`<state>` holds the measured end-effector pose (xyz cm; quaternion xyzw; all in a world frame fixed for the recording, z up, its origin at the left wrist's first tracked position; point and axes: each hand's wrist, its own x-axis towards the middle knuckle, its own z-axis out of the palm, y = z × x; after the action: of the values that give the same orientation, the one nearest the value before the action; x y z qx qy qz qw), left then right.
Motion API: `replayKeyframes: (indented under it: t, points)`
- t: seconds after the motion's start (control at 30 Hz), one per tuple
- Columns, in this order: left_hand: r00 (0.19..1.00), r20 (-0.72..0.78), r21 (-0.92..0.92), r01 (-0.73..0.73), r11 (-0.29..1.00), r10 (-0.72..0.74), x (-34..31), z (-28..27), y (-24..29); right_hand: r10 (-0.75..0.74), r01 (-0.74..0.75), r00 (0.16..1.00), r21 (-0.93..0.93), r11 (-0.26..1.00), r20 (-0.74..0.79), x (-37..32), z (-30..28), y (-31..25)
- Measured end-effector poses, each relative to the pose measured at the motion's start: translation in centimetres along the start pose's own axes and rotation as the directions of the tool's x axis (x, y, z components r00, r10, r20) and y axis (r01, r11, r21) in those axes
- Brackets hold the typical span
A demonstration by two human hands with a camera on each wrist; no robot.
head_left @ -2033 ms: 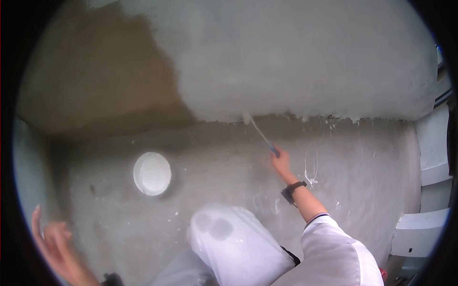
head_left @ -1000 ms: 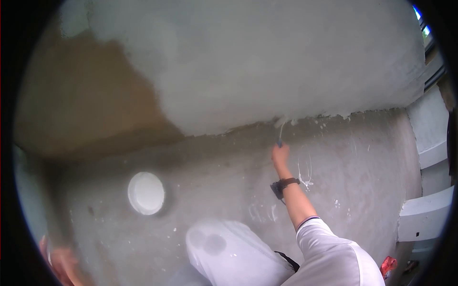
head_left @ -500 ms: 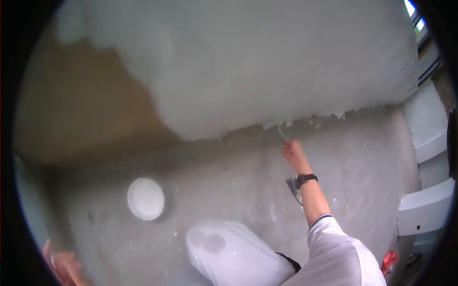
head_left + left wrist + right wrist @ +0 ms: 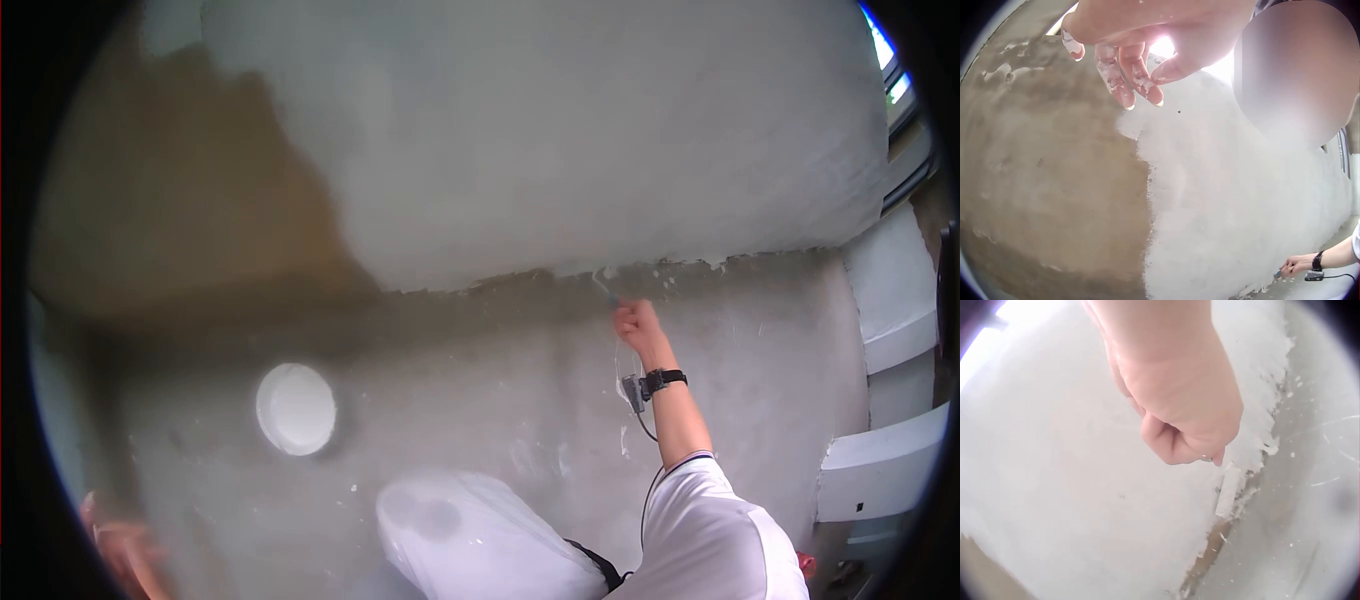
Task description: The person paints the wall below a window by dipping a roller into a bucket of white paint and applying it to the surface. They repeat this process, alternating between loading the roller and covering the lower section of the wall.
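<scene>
My right hand (image 4: 640,325) grips the handle of a putty knife (image 4: 1229,490); its narrow, white-coated blade lies at the ragged lower edge of the white coating on the wall (image 4: 600,150). In the right wrist view the fingers curl into the palm and hide most of the handle. White lumps cling along the seam where the wall meets the floor. My left hand (image 4: 1160,37) hangs in the air at the left, fingers loosely bent and smeared with white, holding nothing. It appears blurred at the lower left of the head view.
On the floor (image 4: 480,380) at the left stands a round white bucket (image 4: 297,408) with white contents. Brown bare wall (image 4: 200,200) lies left of the coating. My covered knee (image 4: 440,520) is low centre; pale ledges (image 4: 885,465) rise at the right. White splashes dot the floor.
My right hand has moved right along the wall's bottom edge with the putty knife. The left hand has dropped lower at the left edge of the view. The view has shifted slightly.
</scene>
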<state>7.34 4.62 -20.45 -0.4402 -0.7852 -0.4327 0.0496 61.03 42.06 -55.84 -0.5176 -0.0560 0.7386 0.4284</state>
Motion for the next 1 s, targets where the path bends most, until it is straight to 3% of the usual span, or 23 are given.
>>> replayKeyframes:
  t: [0.03,0.13,0.2,0.27,0.37,0.43,0.47,0.53,0.57,0.6,0.63,0.7,0.83,0.87,0.93,1.0]
  points:
    - [1.0,0.005,0.02,-0.016,1.0,0.016,-0.1,0.0,0.0,0.061,-0.071,0.995,0.127,0.989,0.081,-1.3,0.2,-1.2]
    - [1.0,0.009,0.007,-0.026,1.0,0.026,-0.6,-0.2,-0.3,0.09,-0.112,0.991,0.24,0.964,0.101,-4.3,1.3,-3.1]
    - [1.0,-0.006,0.01,-0.018,1.0,0.018,-0.6,-0.2,-0.4,0.1,-0.129,0.986,0.236,0.963,0.133,-1.6,0.8,-2.6]
    - [1.0,-0.013,0.008,0.001,1.0,-0.001,-0.6,-0.3,-0.7,0.061,-0.062,0.998,0.204,0.977,0.012,1.8,0.2,-1.0]
    - [1.0,0.005,0.022,-0.019,1.0,0.019,-0.7,-0.4,-1.0,0.039,-0.047,0.998,0.19,0.981,0.046,0.4,-0.2,0.9]
    - [1.0,0.02,-0.002,-0.005,1.0,0.005,-1.0,-0.7,-1.1,0.033,-0.049,0.996,0.2,0.979,0.083,-4.0,0.3,0.0]
    - [1.0,0.007,0.002,0.003,1.0,-0.003,-0.8,-0.9,-2.7,0.025,-0.051,0.993,0.223,0.974,0.116,-5.5,0.8,-0.8]
    - [0.995,-0.021,-0.191,0.095,0.977,-0.101,-1.0,-3.2,-7.8,0.056,-0.084,0.992,0.264,0.961,0.111,-4.0,1.7,-1.5]
    - [0.988,-0.026,-0.288,0.14,0.947,-0.154,-1.8,-5.0,-11.0,0.016,-0.028,0.998,0.201,0.979,0.064,-2.1,2.5,-1.0]
    - [0.978,-0.028,-0.384,0.18,0.906,-0.206,-2.1,-6.8,-14.7,-0.029,0.026,0.999,0.133,0.991,0.022,-0.2,3.3,-0.6]
    - [0.966,-0.023,-0.475,0.216,0.853,-0.258,-3.9,-11.0,-21.7,-0.025,0.023,0.999,0.121,0.992,0.022,1.2,3.9,-0.1]
    - [0.972,-0.035,-0.372,0.203,0.906,-0.232,-3.6,-5.9,-13.7,-0.13,0.141,0.983,0.072,0.987,-0.133,3.1,4.2,0.8]
    - [0.989,-0.089,0.1,0.125,0.987,-0.116,-2.3,-2.0,-3.6,0.028,-0.021,0.998,-0.123,0.992,0.059,-1.6,1.6,1.2]
    - [0.99,-0.103,0.121,0.111,0.986,-0.099,-2.0,-2.5,-3.5,0.012,-0.002,0.999,-0.226,0.974,0.04,-5.5,2.5,2.2]
    - [0.989,-0.147,0.15,0.024,0.988,-0.002,-1.3,-3.3,-3.0,0.145,-0.049,0.976,-0.482,0.875,0.164,-12.6,3.7,4.4]
    - [0.976,-0.219,0.063,0.007,0.998,0.007,-0.7,-3.7,-2.7,0.216,-0.034,0.951,-0.62,0.783,0.22,-16.4,6.3,7.0]
